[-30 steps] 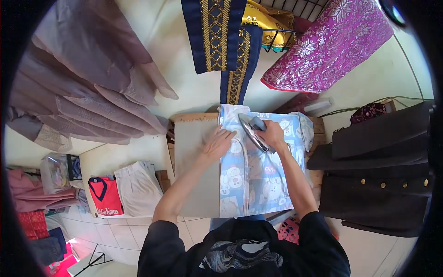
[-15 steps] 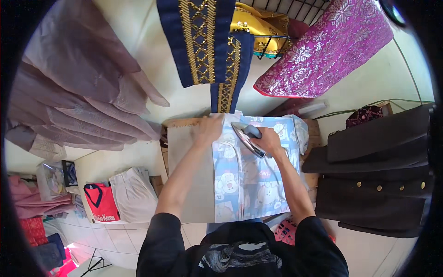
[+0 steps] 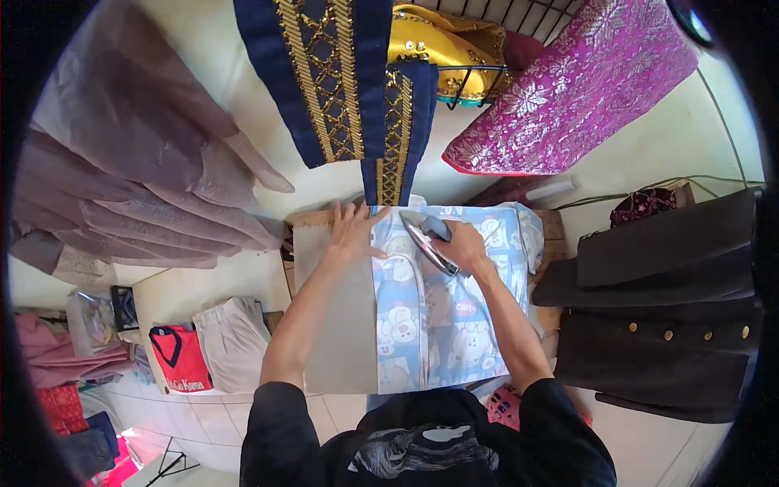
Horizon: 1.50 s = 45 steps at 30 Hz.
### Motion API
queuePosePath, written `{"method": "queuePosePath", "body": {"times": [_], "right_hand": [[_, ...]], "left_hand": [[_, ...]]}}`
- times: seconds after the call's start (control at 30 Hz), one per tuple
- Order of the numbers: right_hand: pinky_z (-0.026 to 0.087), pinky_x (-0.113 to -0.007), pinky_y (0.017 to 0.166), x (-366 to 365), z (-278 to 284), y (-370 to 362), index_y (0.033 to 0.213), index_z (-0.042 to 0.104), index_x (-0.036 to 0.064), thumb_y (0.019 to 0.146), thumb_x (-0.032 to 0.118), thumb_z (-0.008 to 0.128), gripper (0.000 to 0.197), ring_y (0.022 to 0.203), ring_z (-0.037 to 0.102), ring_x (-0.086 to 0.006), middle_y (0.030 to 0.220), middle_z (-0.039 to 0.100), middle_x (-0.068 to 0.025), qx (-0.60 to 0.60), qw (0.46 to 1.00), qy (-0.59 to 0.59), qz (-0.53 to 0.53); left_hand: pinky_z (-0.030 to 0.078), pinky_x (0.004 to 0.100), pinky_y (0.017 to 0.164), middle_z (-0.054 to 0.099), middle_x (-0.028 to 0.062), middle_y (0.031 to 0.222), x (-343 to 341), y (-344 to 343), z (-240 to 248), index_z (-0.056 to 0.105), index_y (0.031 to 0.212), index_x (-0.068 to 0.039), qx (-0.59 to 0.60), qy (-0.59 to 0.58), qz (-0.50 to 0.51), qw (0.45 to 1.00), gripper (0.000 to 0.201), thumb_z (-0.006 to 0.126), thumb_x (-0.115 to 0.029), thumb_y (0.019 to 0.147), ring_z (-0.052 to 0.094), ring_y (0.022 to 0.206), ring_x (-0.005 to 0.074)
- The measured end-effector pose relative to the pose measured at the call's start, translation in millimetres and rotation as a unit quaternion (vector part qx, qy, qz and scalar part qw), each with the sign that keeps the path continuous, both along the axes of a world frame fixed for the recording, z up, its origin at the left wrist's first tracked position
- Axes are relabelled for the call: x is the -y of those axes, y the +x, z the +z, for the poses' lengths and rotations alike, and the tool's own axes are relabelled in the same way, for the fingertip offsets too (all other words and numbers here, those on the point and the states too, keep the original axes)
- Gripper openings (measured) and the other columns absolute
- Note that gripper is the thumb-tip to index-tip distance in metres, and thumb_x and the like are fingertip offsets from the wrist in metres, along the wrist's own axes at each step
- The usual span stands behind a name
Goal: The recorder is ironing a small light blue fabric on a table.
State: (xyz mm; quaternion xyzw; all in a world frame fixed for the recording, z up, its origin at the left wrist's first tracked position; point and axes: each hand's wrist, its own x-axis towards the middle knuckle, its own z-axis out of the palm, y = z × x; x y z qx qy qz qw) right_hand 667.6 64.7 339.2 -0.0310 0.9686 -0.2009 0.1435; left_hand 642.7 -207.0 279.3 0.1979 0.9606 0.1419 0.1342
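Observation:
A light blue garment (image 3: 466, 349) with a white cartoon-animal print lies spread over a grey-covered ironing board (image 3: 337, 341). My right hand (image 3: 464, 246) is wrapped round the handle of a clothes iron (image 3: 428, 246). The iron's silver soleplate rests on the upper part of the cloth, its tip toward the far left. Just left of the iron, my left hand (image 3: 352, 230) has its fingers spread, over the bare grey cover and the garment's left edge. Part of the iron's handle is hidden by my right hand.
Navy cloth with gold trim (image 3: 333, 97) and a magenta patterned cloth (image 3: 560, 105) hang beyond the board. Brownish sheer garments (image 3: 146, 162) hang at left. A dark jacket (image 3: 657, 316) with gold buttons is at right. A red shirt (image 3: 180, 357) and beige trousers (image 3: 234, 345) lie at lower left.
My left hand has shifted slightly left and down, and its fingers are now spread apart. The iron, with my right hand on it, has slid a little to the left.

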Motion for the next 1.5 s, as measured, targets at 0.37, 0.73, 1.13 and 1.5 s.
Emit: {"method": "queuePosePath", "body": {"times": [0.37, 0.73, 1.13, 1.5], "right_hand": [[0.054, -0.049, 0.079, 4.4, 8.4, 3.1, 0.100, 0.072, 0.0091, 0.079, 0.035, 0.073, 0.033, 0.090, 0.068, -0.0383, 0.095, 0.072, -0.0177, -0.003, 0.998, 0.015, 0.064], [0.054, -0.048, 0.081, 12.5, -8.4, 1.0, 0.101, 0.072, 0.0092, 0.079, 0.036, 0.074, 0.035, 0.092, 0.068, -0.0376, 0.096, 0.072, -0.0182, -0.002, 0.998, 0.020, 0.061], [0.054, -0.049, 0.080, 13.3, -3.9, -9.2, 0.101, 0.073, 0.0093, 0.077, 0.036, 0.075, 0.037, 0.090, 0.068, -0.0385, 0.094, 0.072, -0.0184, -0.023, 0.989, 0.025, 0.144], [0.055, -0.048, 0.083, 32.9, -7.4, -21.5, 0.103, 0.071, 0.0082, 0.079, 0.036, 0.076, 0.037, 0.093, 0.069, -0.0364, 0.097, 0.072, -0.0180, -0.020, 0.996, 0.050, 0.065]], "left_hand": [[0.001, 0.0648, 0.120, 0.027, 0.0130, 0.162, 6.1, -1.7, 1.2, 0.039, 0.152, -0.034, -0.022, -0.029, -0.010, 0.999, 0.125, 0.086, -0.069, 0.041, 0.031, 0.142, 0.0391], [0.004, 0.0616, 0.119, 0.032, 0.0236, 0.154, 15.2, -4.4, -23.0, 0.015, 0.160, -0.034, 0.008, 0.022, -0.029, 0.999, 0.133, 0.085, -0.067, 0.052, 0.021, 0.145, 0.0437], [0.007, 0.0592, 0.117, 0.028, 0.0240, 0.156, 22.6, -8.9, -26.5, 0.014, 0.161, -0.030, 0.014, 0.053, -0.042, 0.998, 0.138, 0.087, -0.065, 0.050, 0.019, 0.147, 0.0427], [0.005, 0.0594, 0.118, 0.022, 0.0247, 0.159, 18.3, -14.2, -26.7, 0.006, 0.161, -0.028, 0.041, 0.029, -0.037, 0.998, 0.147, 0.087, -0.068, 0.045, 0.015, 0.149, 0.0415]]}}
